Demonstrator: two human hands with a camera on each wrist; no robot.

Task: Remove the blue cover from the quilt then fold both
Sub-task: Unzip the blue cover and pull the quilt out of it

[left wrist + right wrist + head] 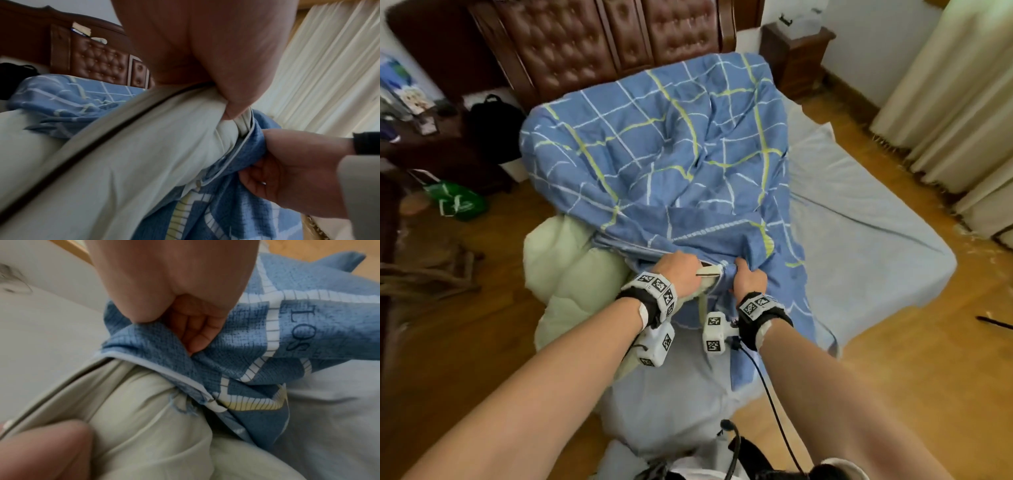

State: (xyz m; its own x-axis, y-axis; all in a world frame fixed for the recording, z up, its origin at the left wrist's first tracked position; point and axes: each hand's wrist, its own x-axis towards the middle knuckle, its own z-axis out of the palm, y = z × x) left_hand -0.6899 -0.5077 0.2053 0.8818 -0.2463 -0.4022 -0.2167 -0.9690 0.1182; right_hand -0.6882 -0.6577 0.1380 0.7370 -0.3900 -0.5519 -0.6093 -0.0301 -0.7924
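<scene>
The blue cover [671, 147], checked with white and yellow lines, lies crumpled across the bed. The pale green quilt [571, 274] bulges out of the cover's open end at the bed's left side and hangs toward the floor. My left hand [681, 270] grips the quilt [133, 154] just at that opening, thumb pressed into it. Right beside it, my right hand [748, 277] holds a bunched fistful of the cover's piped edge [308, 321], fingers curled into the fabric [191, 321]. The two hands nearly touch.
The bed has a pale blue sheet [859, 222] and a brown tufted headboard [592, 44]. A nightstand [796, 54] and cream curtains [945, 102] stand to the right. A green bag [457, 204] and a black bag [493, 126] sit left of the bed on the wooden floor [893, 394].
</scene>
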